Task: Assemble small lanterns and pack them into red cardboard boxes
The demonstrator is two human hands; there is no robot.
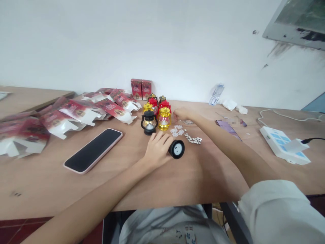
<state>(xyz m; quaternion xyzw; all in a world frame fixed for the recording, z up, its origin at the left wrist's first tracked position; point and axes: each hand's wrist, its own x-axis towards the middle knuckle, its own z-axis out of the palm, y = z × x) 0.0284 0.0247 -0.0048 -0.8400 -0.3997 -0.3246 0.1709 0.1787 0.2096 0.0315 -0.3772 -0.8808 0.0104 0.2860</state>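
Observation:
My left hand (pixel 157 149) is wrapped round a small black toy lantern (pixel 176 149) lying on its side, its round base facing me. My right hand (pixel 180 114) reaches further back, fingers curled over a small shiny heap beside the upright lanterns; what it pinches is too small to make out. Several little lanterns stand together: a black one (pixel 149 122), a gold one (pixel 164 118), red ones (pixel 153 101) behind. Small white tabs (pixel 177 130) and a row of button cells (pixel 194 139) lie between my hands.
A phone in a pink case (pixel 93 149) lies face down at left. Flattened red and white cartons (pixel 73 113) pile up at the back left, two red boxes (pixel 141 88) by the wall. A white power strip (pixel 281 145), another phone (pixel 228 128) and a plastic bottle (pixel 216 93) sit at right.

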